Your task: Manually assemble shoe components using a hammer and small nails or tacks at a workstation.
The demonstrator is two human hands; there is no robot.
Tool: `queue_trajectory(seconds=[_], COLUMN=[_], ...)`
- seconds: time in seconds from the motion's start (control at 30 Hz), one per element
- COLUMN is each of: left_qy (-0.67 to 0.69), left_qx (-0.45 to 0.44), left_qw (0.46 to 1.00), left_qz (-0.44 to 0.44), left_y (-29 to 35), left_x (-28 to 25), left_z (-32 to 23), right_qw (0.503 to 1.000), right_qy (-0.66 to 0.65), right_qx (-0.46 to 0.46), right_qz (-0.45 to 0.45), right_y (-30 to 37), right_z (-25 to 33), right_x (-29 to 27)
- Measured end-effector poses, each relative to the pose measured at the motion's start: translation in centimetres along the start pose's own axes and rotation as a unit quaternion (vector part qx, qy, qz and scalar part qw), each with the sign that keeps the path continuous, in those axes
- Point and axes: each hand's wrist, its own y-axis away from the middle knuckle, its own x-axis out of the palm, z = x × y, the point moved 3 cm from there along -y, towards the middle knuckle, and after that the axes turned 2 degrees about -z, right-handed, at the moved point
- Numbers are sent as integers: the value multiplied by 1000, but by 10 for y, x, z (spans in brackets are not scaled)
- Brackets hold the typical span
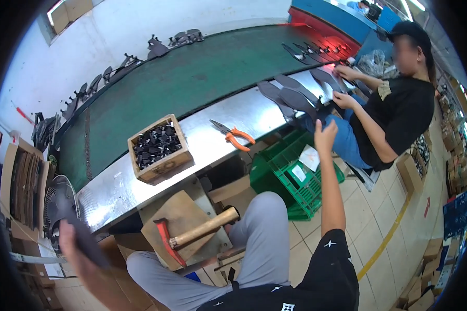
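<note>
At the far left my left hand, smeared by motion, grips a dark grey sandal sole beside a fan. My right hand reaches out to the right, its fingers pinched at the near end of another dark sole. That sole lies over several others on the metal table edge. Before me, a hammer with a red head and a wooden handle rests on a board at my knees. Needle-nose pliers with orange handles and a wooden box of small black parts stand on the metal edge.
A co-worker in a dark cap sits at the right, both hands at the soles. A green conveyor belt runs behind the metal edge, with dark soles along its far side. A green crate stands below; a wire-guarded fan is at the left.
</note>
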Motion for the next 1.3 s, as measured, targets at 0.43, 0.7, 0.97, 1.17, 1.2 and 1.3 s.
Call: queue_trajectory(seconds=[0.43, 0.7, 0.97, 1.17, 1.2, 1.3], left_qy=[-393, -440, -693, -799, -720, -459], left_qx=[384, 548, 271, 263, 273, 404], left_qw=[832, 706, 640, 499, 626, 778], left_qz=[-78, 90, -190, -212, -121, 142], left_y=[12, 35, -142, -167, -157, -49], left_x=[5, 169, -132, -207, -138, 43], left_z=[-30, -67, -45, 5, 9, -29], right_qw=[962, 640, 889, 884, 854, 704], right_qy=[-269, -642, -65, -359, -401, -576], right_qx=[50, -340, -85, 42, 124, 231], right_qz=[-2, 251, 445, 297, 309, 346], right_y=[-109, -100, -71, -49, -61, -77], right_z=[125, 379, 178, 179, 192, 318], right_x=[-114, -291, -21, 36, 24, -98])
